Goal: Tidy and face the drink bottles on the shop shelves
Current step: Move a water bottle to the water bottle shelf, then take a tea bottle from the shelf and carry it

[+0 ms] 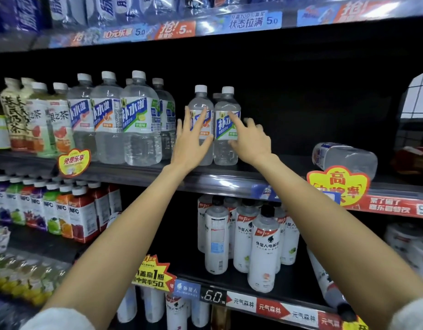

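Observation:
Two small clear water bottles with blue-and-white labels stand side by side on the middle shelf (229,181). My left hand (190,141) lies with spread fingers against the front of the left small bottle (201,101). My right hand (249,139) touches the right small bottle (226,148) with its fingertips on the label, fingers apart. Neither hand is closed around a bottle. A third small bottle shows only its cap behind them. Left of them stand several large bottles (140,122) of the same brand.
A clear bottle (346,158) lies on its side at the right of the middle shelf, behind a yellow promo tag (338,184). Tea bottles (39,120) fill the far left. White bottles (263,248) and NFC juice bottles (81,217) stand on the shelf below.

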Available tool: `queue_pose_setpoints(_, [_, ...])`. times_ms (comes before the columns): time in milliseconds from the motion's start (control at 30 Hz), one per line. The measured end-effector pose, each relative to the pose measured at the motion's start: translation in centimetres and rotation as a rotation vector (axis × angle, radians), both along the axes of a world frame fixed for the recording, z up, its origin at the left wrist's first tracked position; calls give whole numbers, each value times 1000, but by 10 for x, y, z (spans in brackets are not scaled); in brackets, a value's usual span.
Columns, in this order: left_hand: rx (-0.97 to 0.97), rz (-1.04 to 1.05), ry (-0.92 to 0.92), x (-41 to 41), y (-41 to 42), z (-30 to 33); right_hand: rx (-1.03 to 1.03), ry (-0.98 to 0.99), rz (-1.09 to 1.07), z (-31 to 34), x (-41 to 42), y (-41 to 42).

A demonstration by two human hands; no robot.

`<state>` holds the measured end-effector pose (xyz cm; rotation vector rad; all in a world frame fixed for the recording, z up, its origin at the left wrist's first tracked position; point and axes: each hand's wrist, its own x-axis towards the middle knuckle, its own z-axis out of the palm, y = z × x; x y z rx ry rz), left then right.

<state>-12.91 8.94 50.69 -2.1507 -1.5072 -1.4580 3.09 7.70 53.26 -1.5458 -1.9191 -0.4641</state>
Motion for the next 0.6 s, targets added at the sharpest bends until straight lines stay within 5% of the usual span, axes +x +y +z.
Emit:
queue_pose_setpoints(367, [374, -171, -116, -10, -113, -86, 396, 123, 293, -123, 2, -109])
queue_pose_setpoints(600, [418, -246, 120, -28, -141, -196, 255, -59, 254, -238, 9, -157])
